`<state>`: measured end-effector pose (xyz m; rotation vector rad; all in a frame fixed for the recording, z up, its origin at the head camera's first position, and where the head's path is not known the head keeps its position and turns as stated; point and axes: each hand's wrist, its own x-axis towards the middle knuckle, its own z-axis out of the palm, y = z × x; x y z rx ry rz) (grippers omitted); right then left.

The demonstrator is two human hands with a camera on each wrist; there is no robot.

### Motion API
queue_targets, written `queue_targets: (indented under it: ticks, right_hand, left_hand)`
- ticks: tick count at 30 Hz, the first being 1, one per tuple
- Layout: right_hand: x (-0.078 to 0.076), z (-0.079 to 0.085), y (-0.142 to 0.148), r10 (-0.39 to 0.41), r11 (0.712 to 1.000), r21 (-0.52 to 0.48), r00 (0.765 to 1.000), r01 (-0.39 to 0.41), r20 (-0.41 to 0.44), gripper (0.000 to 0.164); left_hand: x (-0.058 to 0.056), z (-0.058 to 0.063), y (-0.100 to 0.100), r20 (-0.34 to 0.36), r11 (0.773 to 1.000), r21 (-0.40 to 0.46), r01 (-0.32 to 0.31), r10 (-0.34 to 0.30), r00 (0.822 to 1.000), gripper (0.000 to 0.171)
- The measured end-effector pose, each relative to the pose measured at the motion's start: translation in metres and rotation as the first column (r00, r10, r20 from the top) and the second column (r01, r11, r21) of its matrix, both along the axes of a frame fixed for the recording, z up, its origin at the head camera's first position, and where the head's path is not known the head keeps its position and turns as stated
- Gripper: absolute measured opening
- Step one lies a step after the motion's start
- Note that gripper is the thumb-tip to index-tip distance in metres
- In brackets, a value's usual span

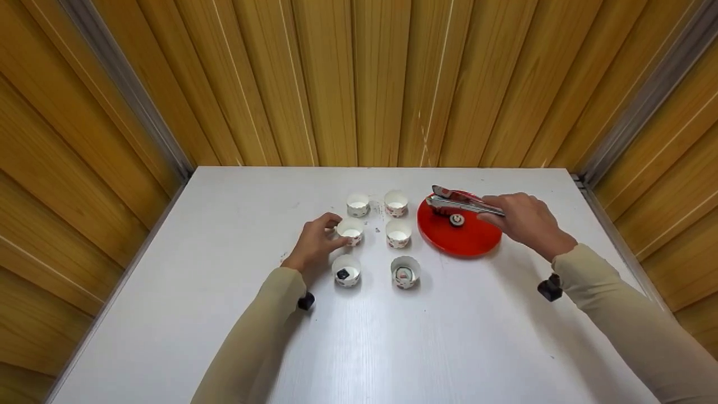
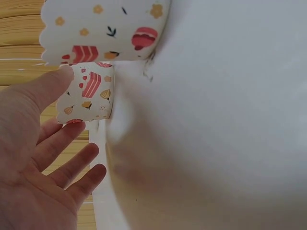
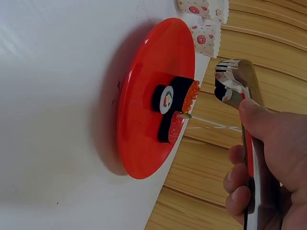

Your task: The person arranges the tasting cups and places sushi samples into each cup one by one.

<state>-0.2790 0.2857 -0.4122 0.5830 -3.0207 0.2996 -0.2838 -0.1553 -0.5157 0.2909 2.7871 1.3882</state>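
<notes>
"What are the paper cups showing on their sides?"

"They're showing printed pictures: pink cake slices, yellow flowers, a pink macaron. I'm counting six cups, standing in two rows of three. The rows are running toward the far edge of the white worktop."

"What is your left hand doing?"

"My thumb and a finger are pinching the middle cup of the left row."

"And your right hand?"

"It's gripping the metal tongs, fingers curling around them. The tips are holding one dark-sided sushi piece up over the red plate. I can't tell what kind it is."

"Where is the plate sitting?"

"It's sitting right of the cups, toward the worktop's far right corner. Three pieces are lying on it: a round roll, an orange-topped one and a red-topped one."

"Are any cups holding something?"

"Two. Nearest me, the left cup is holding one dark piece, and the right cup is holding one piece with a pink middle."
</notes>
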Motion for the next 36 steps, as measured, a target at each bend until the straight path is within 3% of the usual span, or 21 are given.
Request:
queue_targets:
  ticks: [19,28,36]
  right_hand:
    - [-0.006,0.003,-0.04,0.079,0.995,-0.051,0.996,-0.081,-0.032,0.036]
    - [-0.009,0.003,-0.06,0.105,0.991,-0.078,0.994,-0.105,-0.005,0.04]
    - [-0.012,0.001,-0.078,0.142,0.986,-0.085,0.989,-0.145,-0.039,0.038]
  left_hand:
    - [-0.002,-0.001,0.001,-0.019,1.0,-0.012,0.019,-0.019,1.0,0.055]
    - [-0.002,0.0,0.002,0.011,1.0,-0.017,0.0,0.0,1.0,0.056]
    - [-0.003,0.0,0.003,-0.003,1.0,-0.028,0.003,-0.003,1.0,0.056]
